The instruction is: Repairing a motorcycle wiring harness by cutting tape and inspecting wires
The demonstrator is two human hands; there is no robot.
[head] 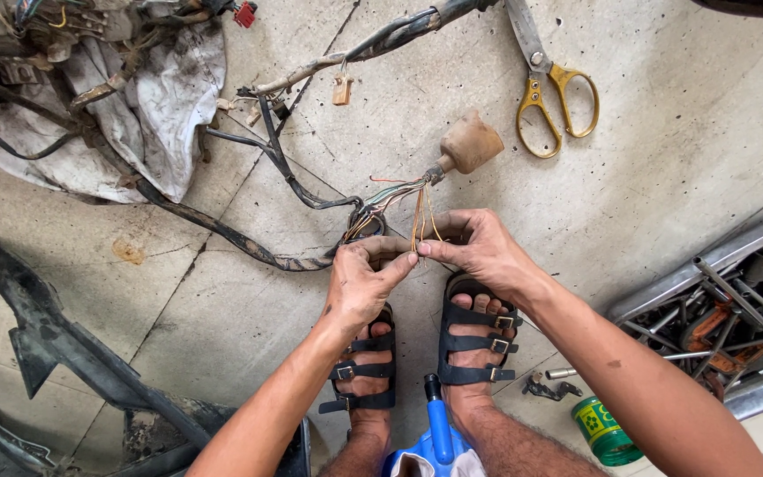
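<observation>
Grey concrete floor (664, 132), cracked and stained, seen from above; strewn with workshop bits on every side. Near the middle, two bare hands meeting over a bundle of thin coloured wires (404, 201); left hand (359, 283) curled, thumb and forefinger pinched shut on the orange strands; right hand (479, 243) pinched closed on the same strands, fingertips of both touching. Fanning out of a black, dirt-caked wiring harness (275, 177), which snakes away to the far left; ending just beyond the hands in a tan rubber boot (472, 141) lying on the floor. Small tan connector (342, 90) dangling from the harness farther off. Yellow-handled scissors (551, 84) at the far right of the harness, blades shut, well apart from the hands. Crumpled dirty white cloth (165, 97) at far left, with more cables heaped on it. Below the hands, two feet in black strapped sandals (474, 340), side by side. Blue-handled tool (439, 424) between the legs at the near edge. Green tin (602, 430) at near right, beside a small dark metal part (547, 387). Metal tray (664, 291) of rods and tools along the right edge. Black plastic panel (55, 340) across the near left.
</observation>
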